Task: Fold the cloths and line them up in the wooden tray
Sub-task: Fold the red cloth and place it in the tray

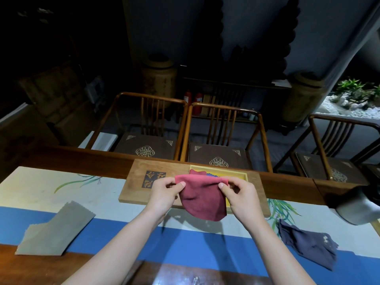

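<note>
Two hands (164,192) (241,194) pinching red cloth (202,199), above wooden tray (133,182)

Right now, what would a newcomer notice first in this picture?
First, the red cloth held up at the centre, pinched at its top corners by the left hand and the right hand, just above the wooden tray. Then a grey cloth lying flat at the left and a crumpled navy cloth at the right.
</note>
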